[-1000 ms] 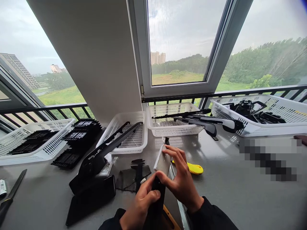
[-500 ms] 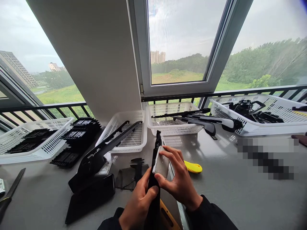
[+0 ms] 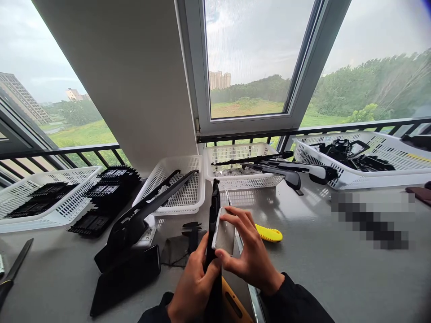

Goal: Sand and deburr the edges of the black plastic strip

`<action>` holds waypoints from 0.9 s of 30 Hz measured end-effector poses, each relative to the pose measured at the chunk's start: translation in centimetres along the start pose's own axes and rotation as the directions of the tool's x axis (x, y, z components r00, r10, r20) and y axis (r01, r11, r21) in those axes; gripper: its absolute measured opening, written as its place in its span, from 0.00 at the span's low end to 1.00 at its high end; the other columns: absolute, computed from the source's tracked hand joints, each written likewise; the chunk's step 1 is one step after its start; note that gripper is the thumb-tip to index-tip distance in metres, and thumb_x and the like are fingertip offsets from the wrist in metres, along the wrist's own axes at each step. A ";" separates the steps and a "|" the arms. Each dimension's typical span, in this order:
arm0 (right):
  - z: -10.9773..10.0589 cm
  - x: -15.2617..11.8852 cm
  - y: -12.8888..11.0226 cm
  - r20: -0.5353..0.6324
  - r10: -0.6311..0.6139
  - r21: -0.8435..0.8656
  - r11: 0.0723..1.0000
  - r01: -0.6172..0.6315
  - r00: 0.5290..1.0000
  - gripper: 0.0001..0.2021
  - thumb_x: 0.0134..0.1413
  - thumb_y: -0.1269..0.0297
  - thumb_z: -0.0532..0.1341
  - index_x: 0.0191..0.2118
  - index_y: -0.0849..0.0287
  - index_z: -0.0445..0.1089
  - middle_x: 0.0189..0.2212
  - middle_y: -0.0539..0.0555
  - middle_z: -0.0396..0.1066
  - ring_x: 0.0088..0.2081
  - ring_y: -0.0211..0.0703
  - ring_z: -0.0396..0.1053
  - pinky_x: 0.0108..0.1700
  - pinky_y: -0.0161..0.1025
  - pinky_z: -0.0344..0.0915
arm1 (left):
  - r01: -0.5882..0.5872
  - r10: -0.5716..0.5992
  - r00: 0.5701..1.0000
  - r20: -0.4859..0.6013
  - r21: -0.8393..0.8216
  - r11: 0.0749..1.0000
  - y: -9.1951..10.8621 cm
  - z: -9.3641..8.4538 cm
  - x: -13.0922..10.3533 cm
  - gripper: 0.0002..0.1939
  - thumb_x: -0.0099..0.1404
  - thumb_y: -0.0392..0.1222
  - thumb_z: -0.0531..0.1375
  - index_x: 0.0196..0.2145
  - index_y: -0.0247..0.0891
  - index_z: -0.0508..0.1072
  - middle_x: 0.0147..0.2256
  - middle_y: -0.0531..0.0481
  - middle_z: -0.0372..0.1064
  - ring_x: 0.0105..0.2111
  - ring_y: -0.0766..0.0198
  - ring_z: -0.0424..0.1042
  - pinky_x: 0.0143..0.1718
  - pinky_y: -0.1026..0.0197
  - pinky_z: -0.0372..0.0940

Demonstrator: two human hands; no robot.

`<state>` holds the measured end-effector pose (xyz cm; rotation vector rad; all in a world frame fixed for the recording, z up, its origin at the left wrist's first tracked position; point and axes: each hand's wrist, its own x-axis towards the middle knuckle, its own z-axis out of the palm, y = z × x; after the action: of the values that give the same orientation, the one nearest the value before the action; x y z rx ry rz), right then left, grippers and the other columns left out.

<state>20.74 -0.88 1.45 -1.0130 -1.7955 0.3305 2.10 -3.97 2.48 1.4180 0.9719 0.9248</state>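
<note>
A long black plastic part stands on edge in front of me, with my left hand closed around its lower end. My right hand grips a pale grey, flat rectangular block between thumb and fingers. The block lies against the right side of the black part. Just right of my right hand is a yellow handle. Left of my left hand, a black caliper-like tool lies on a dark cloth.
White mesh baskets line the back of the grey table, several holding black parts. Stacked black parts stand at left, near a long black part and a black phone-like slab. A knife lies far left.
The black part and the grey block have shifted slightly left with both hands. The hold of each hand looks the same. The whole view has also drifted slightly.
</note>
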 end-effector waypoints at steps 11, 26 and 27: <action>-0.2 0.2 0.0 -0.030 -0.012 -0.101 0.995 0.009 0.999 0.31 0.49 0.66 0.71 0.61 0.49 0.68 0.64 0.58 0.67 0.62 0.60 0.65 0.63 0.57 0.69 | -0.018 0.029 0.998 -0.064 0.172 0.985 0.6 -0.4 0.0 0.32 0.76 0.44 0.57 0.74 0.34 0.62 0.64 0.39 0.76 0.62 0.44 0.75 0.65 0.50 0.67; -0.4 0.0 0.0 -0.003 -0.071 -0.037 0.997 0.071 0.997 0.32 0.51 0.64 0.69 0.62 0.50 0.66 0.66 0.59 0.65 0.64 0.61 0.64 0.63 0.57 0.69 | 0.070 -0.068 0.992 0.105 -0.011 0.997 2.2 -0.6 0.6 0.26 0.69 0.46 0.60 0.61 0.35 0.76 0.52 0.44 0.79 0.54 0.47 0.73 0.60 0.54 0.64; -0.4 0.0 -0.1 0.007 -0.082 -0.030 0.996 0.082 0.997 0.32 0.51 0.63 0.70 0.62 0.50 0.66 0.66 0.59 0.65 0.63 0.61 0.64 0.62 0.57 0.69 | 0.088 -0.084 0.991 0.106 -0.037 0.995 2.0 -0.6 0.6 0.24 0.68 0.46 0.61 0.58 0.36 0.78 0.49 0.45 0.79 0.52 0.48 0.72 0.58 0.55 0.64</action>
<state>21.02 -1.00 1.67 -0.9564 -1.8464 0.2566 1.83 -3.22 4.57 1.3653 0.9235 0.7956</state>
